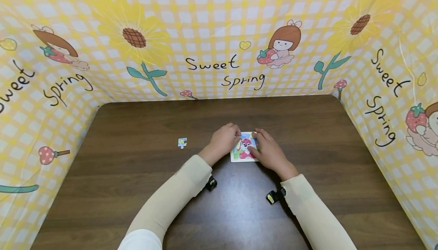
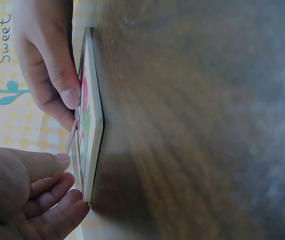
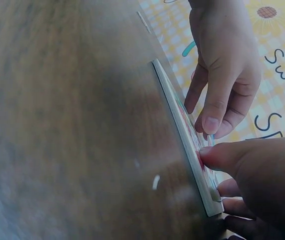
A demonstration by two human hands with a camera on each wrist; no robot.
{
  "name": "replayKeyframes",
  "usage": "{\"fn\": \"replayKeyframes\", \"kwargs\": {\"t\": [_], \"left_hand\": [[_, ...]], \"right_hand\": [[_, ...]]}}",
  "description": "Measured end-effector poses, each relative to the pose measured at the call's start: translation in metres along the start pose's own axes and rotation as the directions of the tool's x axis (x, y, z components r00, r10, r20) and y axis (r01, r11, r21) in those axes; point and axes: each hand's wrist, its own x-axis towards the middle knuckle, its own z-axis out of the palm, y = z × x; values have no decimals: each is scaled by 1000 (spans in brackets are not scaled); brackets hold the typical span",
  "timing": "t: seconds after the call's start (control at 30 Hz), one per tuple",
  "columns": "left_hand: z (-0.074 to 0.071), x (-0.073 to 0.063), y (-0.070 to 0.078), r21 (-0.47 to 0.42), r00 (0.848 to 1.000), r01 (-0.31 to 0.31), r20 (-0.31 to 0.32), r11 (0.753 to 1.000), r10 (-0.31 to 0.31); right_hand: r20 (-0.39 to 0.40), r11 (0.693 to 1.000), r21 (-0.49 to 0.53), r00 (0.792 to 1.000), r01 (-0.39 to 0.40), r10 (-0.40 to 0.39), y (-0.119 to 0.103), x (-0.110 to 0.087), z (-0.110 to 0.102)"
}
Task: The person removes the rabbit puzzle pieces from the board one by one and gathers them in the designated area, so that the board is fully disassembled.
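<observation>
A small picture jigsaw puzzle in a pale-edged tray [image 1: 234, 159] lies flat on the table, with a pink cartoon animal on its face. My left hand [image 1: 224, 140] is at its upper left and pinches a thin puzzle piece [image 2: 71, 142] between thumb and fingers, tilted over the picture. Other left fingertips rest at the tray's edge. From the right, my right hand [image 1: 272, 152] grips the tray, thumb [image 3: 213, 154] on the picture and fingers at the far and right edges. Part of the picture is hidden under both hands.
A loose jigsaw piece [image 1: 182, 142], blue and yellow, lies on the brown wooden table [image 1: 137, 189] to the left of my left hand. A yellow checked cloth [image 1: 212, 26] with flowers and lettering stands behind the table and along both sides.
</observation>
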Motion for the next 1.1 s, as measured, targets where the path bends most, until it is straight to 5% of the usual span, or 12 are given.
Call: {"fn": "replayKeyframes", "kwargs": {"t": [1.1], "left_hand": [[-1, 2, 3, -67, 999, 39, -4, 997, -39]], "right_hand": [[21, 1000, 10, 1000, -16, 16, 0, 0, -2]]}}
